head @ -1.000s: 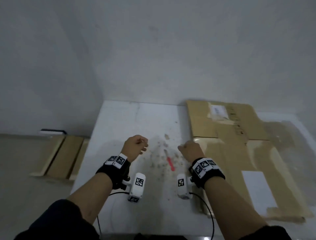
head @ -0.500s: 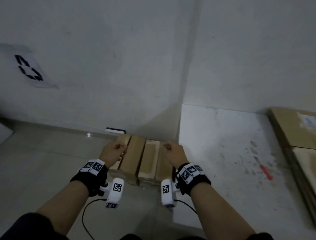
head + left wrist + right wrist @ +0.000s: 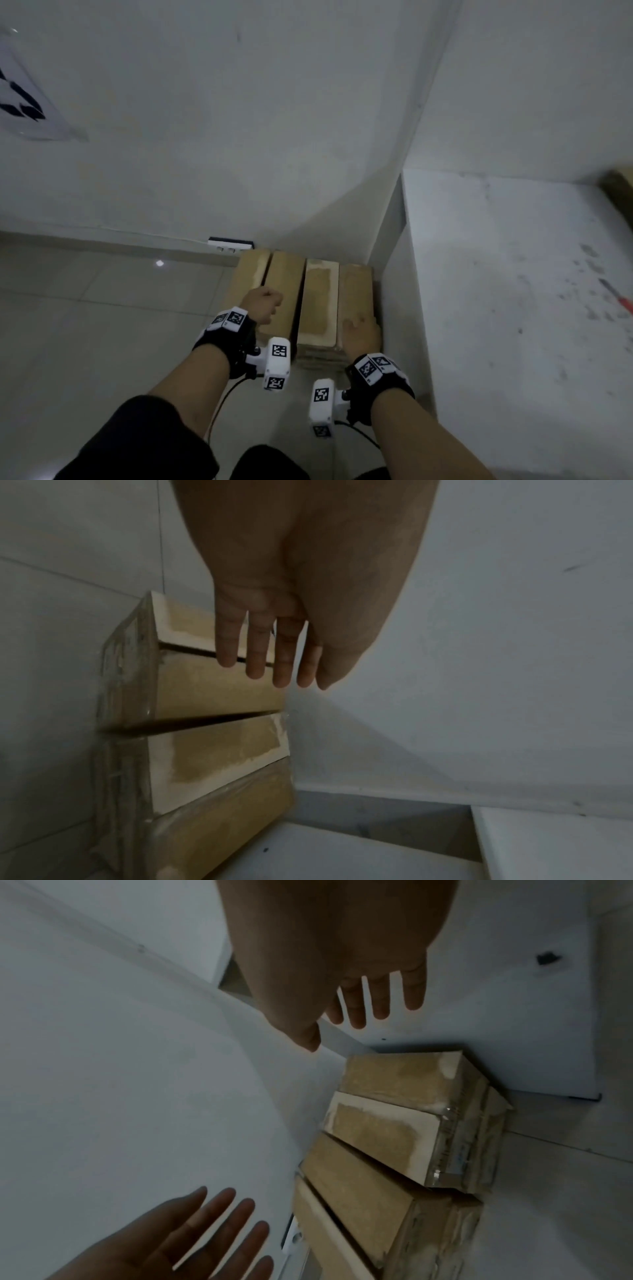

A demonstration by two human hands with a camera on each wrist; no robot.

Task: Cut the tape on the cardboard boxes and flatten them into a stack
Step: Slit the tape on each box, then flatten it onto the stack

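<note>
Several brown taped cardboard boxes stand side by side on the floor, in the corner between the wall and the white table's side. They also show in the left wrist view and the right wrist view. My left hand hovers over the left boxes, its fingers straight and holding nothing. My right hand is over the near end of the rightmost box, fingers spread and empty. Whether either hand touches the cardboard is unclear.
The white table stands to the right, with a red-handled cutter lying near the frame's edge and flattened cardboard at its far corner. A wall socket sits behind the boxes. Tiled floor lies to the left.
My view has swung left from the table top to the boxes on the floor. Both hands moved down toward the boxes, and their fingers have uncurled.
</note>
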